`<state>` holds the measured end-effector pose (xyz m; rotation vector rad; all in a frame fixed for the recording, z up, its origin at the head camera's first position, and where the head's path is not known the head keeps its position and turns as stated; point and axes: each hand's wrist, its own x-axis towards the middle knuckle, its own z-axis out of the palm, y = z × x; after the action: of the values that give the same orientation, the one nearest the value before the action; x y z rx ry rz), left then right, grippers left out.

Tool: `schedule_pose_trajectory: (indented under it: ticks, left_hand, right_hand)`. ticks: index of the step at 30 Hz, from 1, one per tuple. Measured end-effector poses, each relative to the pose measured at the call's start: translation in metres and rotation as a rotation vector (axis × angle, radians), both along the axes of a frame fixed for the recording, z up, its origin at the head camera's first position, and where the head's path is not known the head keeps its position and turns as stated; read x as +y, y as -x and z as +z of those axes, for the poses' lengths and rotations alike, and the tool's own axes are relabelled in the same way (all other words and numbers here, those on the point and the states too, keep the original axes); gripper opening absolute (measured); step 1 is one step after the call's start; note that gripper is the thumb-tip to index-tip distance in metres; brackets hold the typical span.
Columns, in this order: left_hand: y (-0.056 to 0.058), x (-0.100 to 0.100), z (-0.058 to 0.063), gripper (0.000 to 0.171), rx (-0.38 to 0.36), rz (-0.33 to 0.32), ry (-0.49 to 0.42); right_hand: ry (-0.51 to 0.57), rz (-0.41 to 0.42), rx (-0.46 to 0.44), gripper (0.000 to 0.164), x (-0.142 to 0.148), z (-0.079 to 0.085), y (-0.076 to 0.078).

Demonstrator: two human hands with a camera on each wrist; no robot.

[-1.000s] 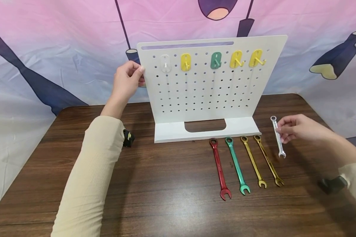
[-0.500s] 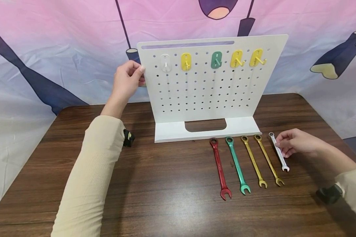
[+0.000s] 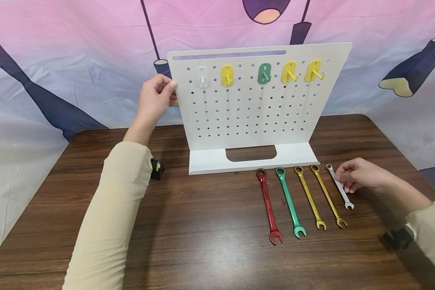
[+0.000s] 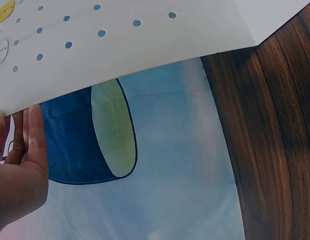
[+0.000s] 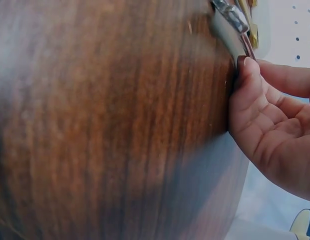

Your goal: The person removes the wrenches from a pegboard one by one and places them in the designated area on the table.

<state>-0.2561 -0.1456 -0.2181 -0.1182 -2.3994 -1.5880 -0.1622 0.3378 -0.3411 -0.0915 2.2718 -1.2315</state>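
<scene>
My left hand (image 3: 156, 96) pinches the left edge of a white pegboard (image 3: 235, 139) between thumb and fingers; the left wrist view shows the fingers (image 4: 37, 132) behind the board's edge. At the right, my right hand (image 3: 359, 175) pinches the shaft of a small silver combination wrench (image 3: 342, 193), which lies along the tabletop, ring end away from me. To its left lie two gold wrenches, the nearer one (image 3: 327, 193) beside it and another gold wrench (image 3: 309, 197), then a green wrench (image 3: 290, 203) and a red wrench (image 3: 268, 205), roughly parallel.
Along the pegboard's top are a clear hook (image 3: 202, 77), a yellow hook (image 3: 227, 75), a green hook (image 3: 264, 73) and two more yellow hooks at the right. The board's base stands on the dark wooden table (image 3: 203, 241). A printed cloth (image 3: 94, 52) hangs behind.
My right hand has lowered the silver wrench toward me, down beside the gold ones, then shifted it slightly left. The left hand and pegboard stay in place.
</scene>
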Motion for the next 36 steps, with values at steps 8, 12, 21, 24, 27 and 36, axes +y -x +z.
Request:
schedule_pose_trajectory:
  ticks: [8,12,21,24,27,36]
  left_hand:
    - [-0.0007,0.0,0.0,0.017,0.001,-0.001,0.001]
    - [-0.0007,0.0,0.0,0.016,0.002,0.0,-0.005]
    - [-0.0015,-0.0009,-0.001,0.015,0.015,-0.015,-0.014]
    - [-0.0012,-0.0011,-0.0013,0.016,0.015,-0.017,-0.015]
    - [-0.0009,-0.0012,-0.0015,0.016,0.012,-0.016,-0.019]
    - [-0.0015,-0.0006,-0.0016,0.016,0.01,-0.012,-0.011]
  right_hand:
    - [-0.077,-0.011,0.037,0.012,-0.0005,-0.0013,0.001]
    - [-0.109,-0.008,0.071,0.011,-0.0006,-0.0017,0.0007]
    - [-0.159,-0.004,0.114,0.012,-0.0007,-0.0025,0.0004]
    - [-0.157,-0.004,0.113,0.012,-0.0006,-0.0021,0.0002]
    - [-0.16,0.0,0.114,0.012,-0.0008,-0.0012,0.0001]
    - [-0.163,-0.015,0.105,0.015,-0.0003,0.0001,-0.0011]
